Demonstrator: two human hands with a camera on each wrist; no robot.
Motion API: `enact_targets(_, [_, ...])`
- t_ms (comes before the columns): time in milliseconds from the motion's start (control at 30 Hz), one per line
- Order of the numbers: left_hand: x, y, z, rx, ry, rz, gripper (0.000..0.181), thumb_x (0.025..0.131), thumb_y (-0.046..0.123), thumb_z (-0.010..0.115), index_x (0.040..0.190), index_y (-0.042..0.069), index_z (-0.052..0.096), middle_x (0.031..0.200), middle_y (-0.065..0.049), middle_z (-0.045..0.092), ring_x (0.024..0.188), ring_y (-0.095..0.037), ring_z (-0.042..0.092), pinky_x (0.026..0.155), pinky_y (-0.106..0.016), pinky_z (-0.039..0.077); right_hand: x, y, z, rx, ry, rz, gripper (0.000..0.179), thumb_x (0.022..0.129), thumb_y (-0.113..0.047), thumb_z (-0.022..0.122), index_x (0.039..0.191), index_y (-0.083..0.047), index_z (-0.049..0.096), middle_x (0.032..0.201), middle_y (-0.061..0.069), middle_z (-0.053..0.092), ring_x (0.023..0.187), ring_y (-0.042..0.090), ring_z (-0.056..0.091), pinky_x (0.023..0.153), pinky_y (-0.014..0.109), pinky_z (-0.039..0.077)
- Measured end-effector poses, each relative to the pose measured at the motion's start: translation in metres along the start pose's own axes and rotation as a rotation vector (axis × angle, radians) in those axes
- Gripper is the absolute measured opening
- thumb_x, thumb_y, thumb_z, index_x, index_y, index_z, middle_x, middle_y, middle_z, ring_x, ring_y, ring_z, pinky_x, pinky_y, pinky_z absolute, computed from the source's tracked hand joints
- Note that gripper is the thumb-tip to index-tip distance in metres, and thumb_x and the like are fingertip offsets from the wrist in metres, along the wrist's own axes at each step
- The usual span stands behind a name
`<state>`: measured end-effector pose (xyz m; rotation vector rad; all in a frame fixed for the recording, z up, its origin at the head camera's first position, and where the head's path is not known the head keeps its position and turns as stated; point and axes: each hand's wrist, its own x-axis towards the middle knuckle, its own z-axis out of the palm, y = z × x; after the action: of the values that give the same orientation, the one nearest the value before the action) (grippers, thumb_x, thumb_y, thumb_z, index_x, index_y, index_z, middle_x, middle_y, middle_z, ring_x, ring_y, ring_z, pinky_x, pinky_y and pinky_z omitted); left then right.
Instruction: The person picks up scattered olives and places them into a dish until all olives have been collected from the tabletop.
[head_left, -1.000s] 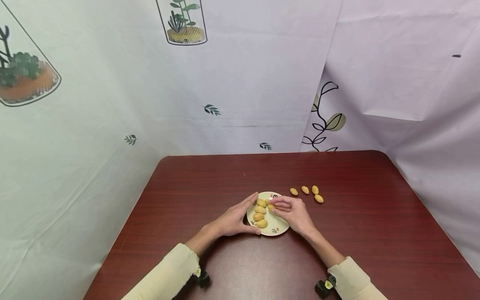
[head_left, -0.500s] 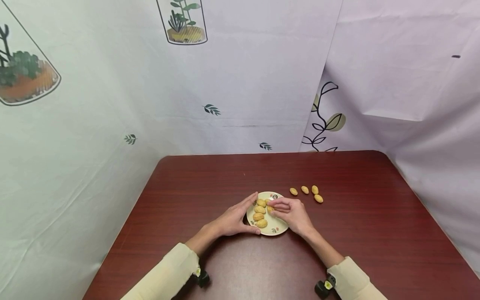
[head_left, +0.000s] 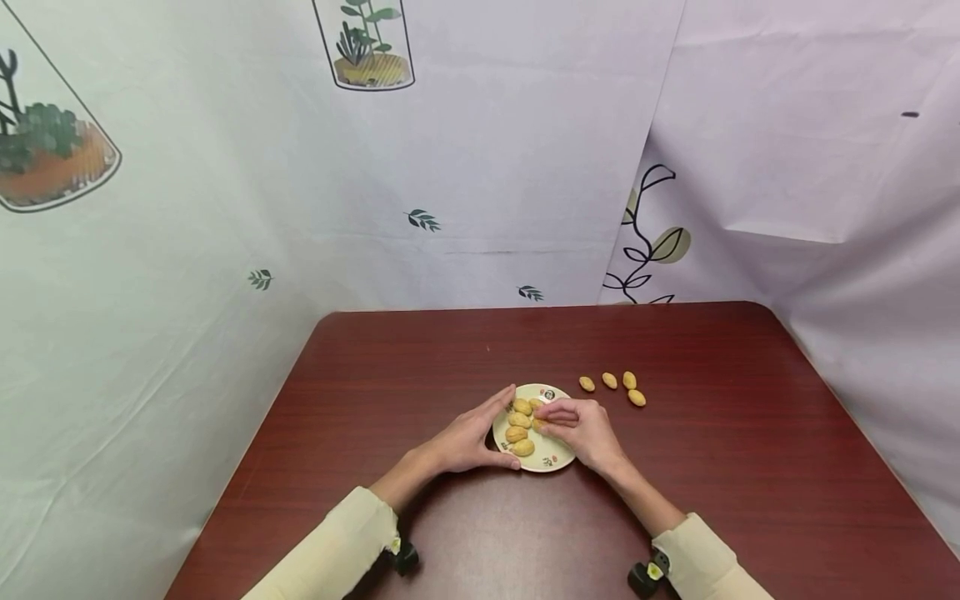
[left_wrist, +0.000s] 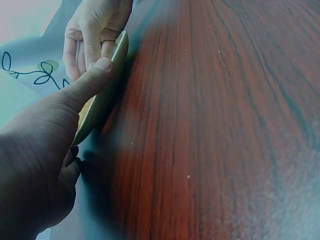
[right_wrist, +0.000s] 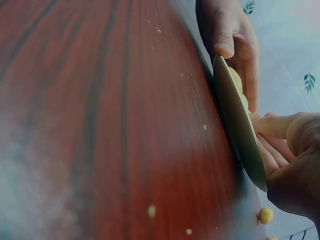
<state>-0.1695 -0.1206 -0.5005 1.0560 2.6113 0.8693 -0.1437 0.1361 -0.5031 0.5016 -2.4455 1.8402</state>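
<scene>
A small round cream plate with printed motifs lies on the table. Several yellow-tan peanuts in their shells sit on its left half. My left hand holds the plate's left side, thumb at the near rim and fingers along the far-left edge. Over the plate, my right hand pinches a peanut between thumb and fingertips, low beside the others. The fingers partly cover it. In the right wrist view, peanuts show above the plate's rim; the pinched one is hidden there.
Several loose peanuts lie on the dark red wooden table beyond the plate, to the right. Pale printed cloth hangs behind and along both sides of the table. Small crumbs are scattered on the tabletop.
My right hand has shifted slightly left and nearer over the plate with the pinched peanut. The left hand and the loose peanuts stay where they were.
</scene>
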Motion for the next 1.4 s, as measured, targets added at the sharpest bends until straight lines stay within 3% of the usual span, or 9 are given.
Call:
enact_targets(267, [0.0005,0.0002,-0.0005,-0.007,0.0,0.0,0.119,0.086,0.053,0.087,0.171,0.009,0.016,0.178,-0.008,0.017,0.159,-0.021,0.025,0.124,-0.048,0.031,0.0005,-0.0014,0.0004,-0.033,0.044,0.033,0.015,0.084,0.004,0.087,0.098,-0.001,0.082,0.096,0.01,0.081,0.094,0.025,0.079,0.076,0.021,0.06])
enact_targets(633, [0.0011,-0.0013,0.0006,0.009,0.0,-0.004,0.119,0.086,0.053,0.087,0.171,0.009,0.016,0.178,-0.008,0.017,0.159,-0.021,0.025,0.124,-0.048,0.031,0.0014,-0.0013,0.0007,-0.032,0.053,0.051,0.014,0.083,0.007,0.087,0.093,0.001,0.08,0.09,0.013,0.08,0.085,0.026,0.079,0.073,0.025,0.062])
enact_targets(1133, [0.0005,-0.0006,0.0002,0.002,-0.002,0.0,0.119,0.086,0.053,0.087,0.171,0.009,0.015,0.177,-0.01,0.017,0.159,-0.022,0.025,0.124,-0.048,0.031,0.0043,-0.0053,0.005,-0.136,0.11,0.08,0.018,0.079,0.006,0.09,0.087,-0.004,0.079,0.085,0.007,0.079,0.079,0.02,0.078,0.07,0.022,0.061])
enact_targets(1400, [0.0006,-0.0012,0.0016,0.018,0.005,0.011,0.12,0.087,0.054,0.086,0.171,0.008,0.015,0.177,-0.009,0.018,0.159,-0.024,0.027,0.123,-0.05,0.032,0.0051,-0.004,0.0071,-0.153,0.153,0.051,0.019,0.078,0.005,0.092,0.086,-0.003,0.077,0.082,0.007,0.078,0.075,0.02,0.078,0.068,0.024,0.061])
